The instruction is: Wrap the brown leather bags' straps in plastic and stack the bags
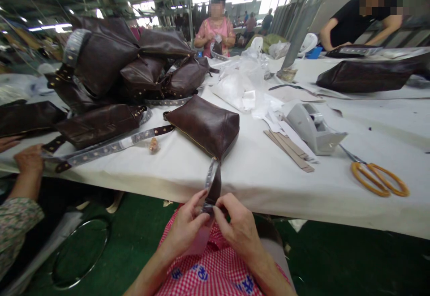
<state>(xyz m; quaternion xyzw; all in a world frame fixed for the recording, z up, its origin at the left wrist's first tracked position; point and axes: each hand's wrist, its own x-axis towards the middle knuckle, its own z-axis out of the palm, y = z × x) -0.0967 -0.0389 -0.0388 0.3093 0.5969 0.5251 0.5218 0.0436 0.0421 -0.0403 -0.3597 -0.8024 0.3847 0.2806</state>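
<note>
A dark brown leather bag (208, 123) with a zip lies on the white table in front of me. Its strap (215, 186), partly wrapped in clear plastic, hangs over the table edge to my lap. My left hand (186, 222) pinches the strap's end from the left, with clear plastic film under the fingers. From the right, my right hand (237, 224) grips the same end between thumb and forefinger. The fingers partly hide the strap end and whatever fitting is on it.
Brown bags (104, 58) are piled at left, near a co-worker's hand (30, 157). To the right are a grey tape dispenser (314, 128), card strips (290, 150) and orange-handled scissors (379, 177). Plastic film (238, 81) heaps behind. Another person (215, 32) stands across the table.
</note>
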